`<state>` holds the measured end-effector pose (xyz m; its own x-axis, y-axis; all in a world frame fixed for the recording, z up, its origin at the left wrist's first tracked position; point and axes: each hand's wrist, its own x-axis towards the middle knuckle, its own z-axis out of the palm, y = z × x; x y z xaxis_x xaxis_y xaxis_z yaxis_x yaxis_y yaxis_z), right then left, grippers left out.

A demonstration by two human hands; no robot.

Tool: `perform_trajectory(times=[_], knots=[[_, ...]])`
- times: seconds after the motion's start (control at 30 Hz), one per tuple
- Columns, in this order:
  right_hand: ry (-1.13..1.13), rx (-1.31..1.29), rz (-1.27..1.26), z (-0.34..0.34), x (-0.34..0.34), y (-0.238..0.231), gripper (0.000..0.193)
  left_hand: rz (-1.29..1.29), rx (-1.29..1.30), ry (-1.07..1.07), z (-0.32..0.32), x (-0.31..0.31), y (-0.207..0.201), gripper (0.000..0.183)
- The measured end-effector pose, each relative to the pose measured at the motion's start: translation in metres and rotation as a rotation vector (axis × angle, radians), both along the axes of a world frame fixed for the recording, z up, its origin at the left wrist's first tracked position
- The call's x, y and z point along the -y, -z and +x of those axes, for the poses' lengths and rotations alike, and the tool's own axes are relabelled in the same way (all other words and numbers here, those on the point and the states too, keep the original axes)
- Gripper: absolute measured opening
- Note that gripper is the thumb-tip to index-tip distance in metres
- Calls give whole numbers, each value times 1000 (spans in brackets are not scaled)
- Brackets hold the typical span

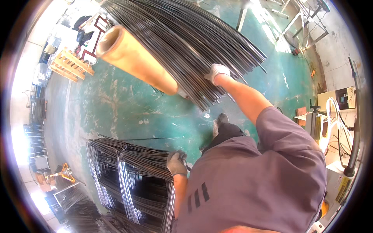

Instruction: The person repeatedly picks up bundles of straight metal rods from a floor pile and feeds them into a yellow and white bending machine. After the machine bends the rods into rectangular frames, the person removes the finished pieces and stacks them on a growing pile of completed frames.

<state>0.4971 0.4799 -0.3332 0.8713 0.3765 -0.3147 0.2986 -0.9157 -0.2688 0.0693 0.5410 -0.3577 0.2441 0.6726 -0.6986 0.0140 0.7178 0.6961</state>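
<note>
A long bundle of thin dark metal rods [182, 42] stretches from the top toward the middle. My right hand [217, 73], in a pale knitted glove, has its fingers curled over rods near the bundle's close end. How many rods it grips is hidden. Lower down, a thick stack of bent metal rod frames [143, 160] with rounded corners stands to my left. My left hand [177, 163], in a greyer glove, is closed at the right corner of that stack, its fingers bent around the rod edge there.
A large orange-tan tube [134, 58] slants beside the rod bundle. A wooden pallet [72, 64] stands at the far left. On the right are a machine with pale cables [331, 116] and a metal stand [305, 23]. The green floor [128, 112] is scuffed.
</note>
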Motion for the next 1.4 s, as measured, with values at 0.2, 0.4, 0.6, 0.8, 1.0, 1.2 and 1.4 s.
perform_trajectory(times=[0.2,0.4,0.6,0.8,1.0,1.2,1.4], knots=[[-148,-176,27,38,4,-1,43,73,15,147,93,9,-30,38],[-205,-380,7,52,9,-28,52,110,119,332,169,34,-68,34],[-29,-802,384,48,22,-31,49,85,47,347,177,24,-62,33],[69,-737,428,29,10,-26,43,89,108,547,205,3,-54,29],[67,-500,233,-23,51,-87,66,75,259,762,266,-42,-26,22],[305,-426,-90,-200,210,-96,42,-446,578,756,335,-74,-2,34],[712,-274,-304,-408,352,-138,21,-573,650,595,356,-100,-8,34]])
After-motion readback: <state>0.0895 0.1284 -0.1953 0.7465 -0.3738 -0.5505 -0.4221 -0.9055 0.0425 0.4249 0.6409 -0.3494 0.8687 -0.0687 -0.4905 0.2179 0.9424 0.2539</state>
